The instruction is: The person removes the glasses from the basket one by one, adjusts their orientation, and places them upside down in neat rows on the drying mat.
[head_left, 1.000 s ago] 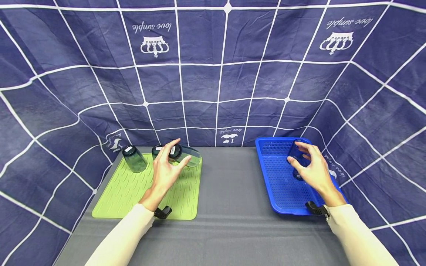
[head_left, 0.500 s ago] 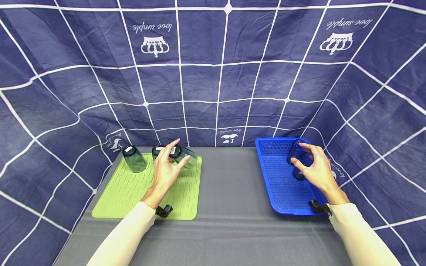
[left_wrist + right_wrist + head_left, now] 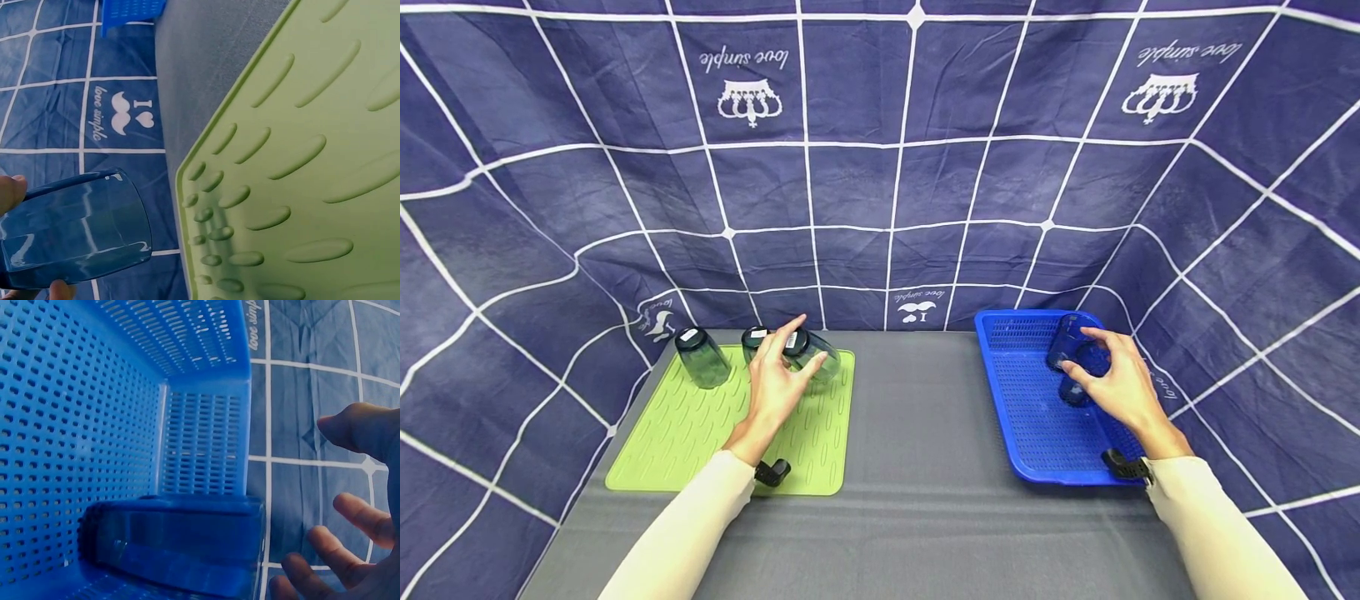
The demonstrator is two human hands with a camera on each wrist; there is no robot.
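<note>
My left hand grips a dark green-tinted glass between thumb and fingers. This glass is tilted, its labelled base up at the left and its mouth down to the right, over the far right corner of the green mat. Two similar glasses stand upside down on the mat, one at the far left and one partly behind my left hand. Over the blue basket, my right hand has its fingers spread apart. Beneath it lie two blue-looking glasses, one farther back and one nearer.
A grey cloth covers the table between mat and basket. A blue checked curtain rises behind and along both sides. In the right wrist view, the basket's slotted end wall borders the glass.
The glass in my left hand has tipped steeper, its mouth swinging down toward the mat. My right hand has shifted a little to the right, and more of the basket glasses shows.
</note>
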